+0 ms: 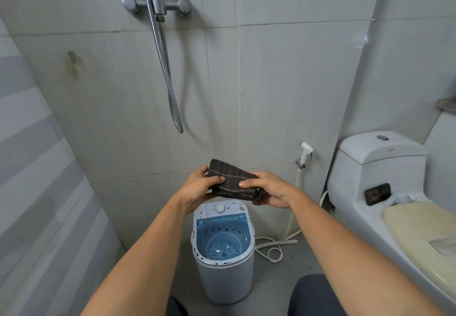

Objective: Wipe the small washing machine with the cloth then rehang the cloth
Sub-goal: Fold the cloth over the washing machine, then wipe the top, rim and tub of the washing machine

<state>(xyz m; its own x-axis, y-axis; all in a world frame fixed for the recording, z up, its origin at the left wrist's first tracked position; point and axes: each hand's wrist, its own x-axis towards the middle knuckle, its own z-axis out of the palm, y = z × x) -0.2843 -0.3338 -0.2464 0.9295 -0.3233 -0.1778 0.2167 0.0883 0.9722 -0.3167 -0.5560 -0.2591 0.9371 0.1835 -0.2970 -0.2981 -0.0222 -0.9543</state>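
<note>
A small white washing machine [225, 278] stands on the floor below my hands, with a clear blue lid over its tub and dark specks on its top panel. A dark folded cloth [233, 180] with thin tan stripes is held in the air above the machine's control panel. My left hand [199, 188] grips the cloth's left side, thumb on top. My right hand [270, 188] grips its right side from below, thumb across the top.
A white toilet [385, 192] with a beige seat cover stands at the right. A bidet sprayer [306, 154] hangs on the tiled wall, its hose and a white cord [271, 249] lying on the floor beside the machine. A shower mixer [158, 3] and hose hang above.
</note>
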